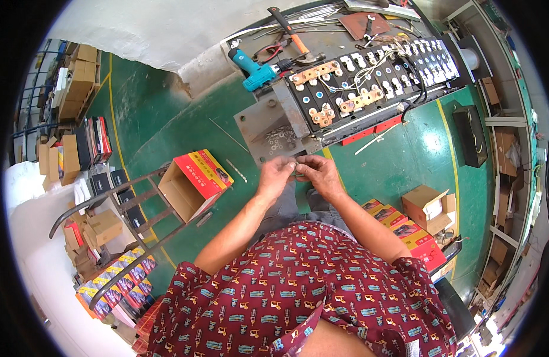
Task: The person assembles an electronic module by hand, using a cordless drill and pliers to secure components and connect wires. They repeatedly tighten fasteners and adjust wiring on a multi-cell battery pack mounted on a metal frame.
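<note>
My left hand (277,177) and my right hand (322,178) meet in front of my body, fingertips pinched together. What lies between the fingers is too small to make out. Just beyond them is a grey metal plate (249,123) on the bench, with a pile of small washers and fasteners (280,141) at its near end. Right of the plate stands a battery pack (369,77) with black cells and white and blue terminals. Copper bars (362,101) join some terminals, and white wires (369,70) run loosely across the top.
Behind the plate lie a teal cordless drill (259,72) and a hammer (295,38) with an orange grip. On the left, a hand truck (129,205) carries an open red-yellow carton (197,181). More cartons (414,235) stand at right; shelves (503,178) line the right wall.
</note>
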Demonstrator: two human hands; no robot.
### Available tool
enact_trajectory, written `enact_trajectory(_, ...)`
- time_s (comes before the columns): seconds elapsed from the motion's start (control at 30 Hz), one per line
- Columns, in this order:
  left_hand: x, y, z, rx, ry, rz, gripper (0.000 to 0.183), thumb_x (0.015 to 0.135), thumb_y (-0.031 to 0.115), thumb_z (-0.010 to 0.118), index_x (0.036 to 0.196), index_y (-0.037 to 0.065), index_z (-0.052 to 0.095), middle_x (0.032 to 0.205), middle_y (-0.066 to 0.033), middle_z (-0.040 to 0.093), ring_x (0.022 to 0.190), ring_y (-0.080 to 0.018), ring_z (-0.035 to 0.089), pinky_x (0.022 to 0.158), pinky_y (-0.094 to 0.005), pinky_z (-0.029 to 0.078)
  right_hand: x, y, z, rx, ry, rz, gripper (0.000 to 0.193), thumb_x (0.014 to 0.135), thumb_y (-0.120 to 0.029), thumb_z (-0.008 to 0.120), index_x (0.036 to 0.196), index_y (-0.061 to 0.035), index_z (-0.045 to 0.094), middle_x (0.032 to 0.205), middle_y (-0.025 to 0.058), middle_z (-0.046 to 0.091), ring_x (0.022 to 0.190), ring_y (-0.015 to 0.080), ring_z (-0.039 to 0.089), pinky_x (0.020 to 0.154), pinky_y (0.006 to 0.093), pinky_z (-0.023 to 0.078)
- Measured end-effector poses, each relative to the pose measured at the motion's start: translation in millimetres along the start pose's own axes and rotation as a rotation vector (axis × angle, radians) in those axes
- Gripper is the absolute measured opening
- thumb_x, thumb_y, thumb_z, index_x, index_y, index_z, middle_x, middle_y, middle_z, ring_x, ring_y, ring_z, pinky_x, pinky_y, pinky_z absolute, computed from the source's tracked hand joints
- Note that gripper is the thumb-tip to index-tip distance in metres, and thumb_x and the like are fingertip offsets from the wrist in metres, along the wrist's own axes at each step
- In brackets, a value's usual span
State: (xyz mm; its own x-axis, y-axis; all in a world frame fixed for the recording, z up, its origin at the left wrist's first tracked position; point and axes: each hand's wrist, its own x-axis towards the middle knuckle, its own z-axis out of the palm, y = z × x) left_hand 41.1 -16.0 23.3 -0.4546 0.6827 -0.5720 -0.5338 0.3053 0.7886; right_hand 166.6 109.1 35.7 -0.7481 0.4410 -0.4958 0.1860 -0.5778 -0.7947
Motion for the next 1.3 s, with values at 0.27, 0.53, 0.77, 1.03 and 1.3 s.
enact_trajectory(0.27, -7.8, 0.5, 6.7, -0.121, 0.005, 0.016, 0.015, 0.103, 0.008, 0.060, 0.113, -0.002, 0.066, 0.103, -0.0077, 0.071, 0.090, -0.0152, 0.069, 0.078, -0.0304, 0.060, 3.6, 10.4, -3.8, 0.054, 0.010, 0.031, 0.026, 0.095, -0.005, 0.071, 0.116, 0.0102, 0.067, 0.106, 0.0166, 0.073, 0.091, 0.0214, 0.074, 0.080, 0.0321, 0.065)
enact_trajectory(0.53, -8.8, 0.0, 8.0, -0.081, 0.014, 0.042, 0.017, 0.102, 0.008, 0.061, 0.112, -0.004, 0.069, 0.102, -0.0084, 0.072, 0.090, -0.0153, 0.070, 0.080, -0.0309, 0.060, -1.3, -5.4, -4.1, 0.113, -0.005, 0.066, 0.023, 0.095, -0.008, 0.072, 0.111, 0.0077, 0.069, 0.100, 0.0133, 0.074, 0.090, 0.0204, 0.073, 0.078, 0.0308, 0.064)
enact_trajectory(0.77, 3.2, -4.7, -31.9, 0.802, 0.377, 0.384, 0.017, 0.091, 0.005, 0.069, 0.108, 0.001, 0.072, 0.093, -0.0122, 0.074, 0.080, -0.0199, 0.070, 0.075, -0.0327, 0.055, -1.9, 2.5, -8.4, 0.172, -0.005, 0.133, 0.017, 0.093, -0.008, 0.075, 0.103, 0.0043, 0.069, 0.096, 0.0104, 0.072, 0.085, 0.0170, 0.071, 0.078, 0.0336, 0.065)
enact_trajectory(1.03, 23.2, 1.7, -38.6, 1.176, 0.459, 0.469, 0.015, 0.088, 0.014, 0.073, 0.099, 0.005, 0.069, 0.097, -0.0165, 0.066, 0.089, -0.0403, 0.066, 0.075, -0.0470, 0.053, -4.3, 0.6, -12.7, 0.256, -0.016, 0.136, 0.012, 0.093, -0.007, 0.075, 0.100, 0.0000, 0.070, 0.092, 0.0056, 0.069, 0.082, 0.0145, 0.069, 0.079, 0.0346, 0.065)
enact_trajectory(1.3, 5.3, 13.5, -0.9, 0.176, 0.065, 0.215, 0.007, 0.095, -0.001, 0.067, 0.101, -0.003, 0.064, 0.087, -0.0047, 0.070, 0.077, -0.0106, 0.067, 0.069, -0.0268, 0.056, -9.9, -11.1, -9.8, 0.202, -0.005, 0.054, 0.018, 0.092, -0.008, 0.076, 0.105, 0.0030, 0.071, 0.095, 0.0085, 0.073, 0.083, 0.0160, 0.071, 0.078, 0.0327, 0.064)
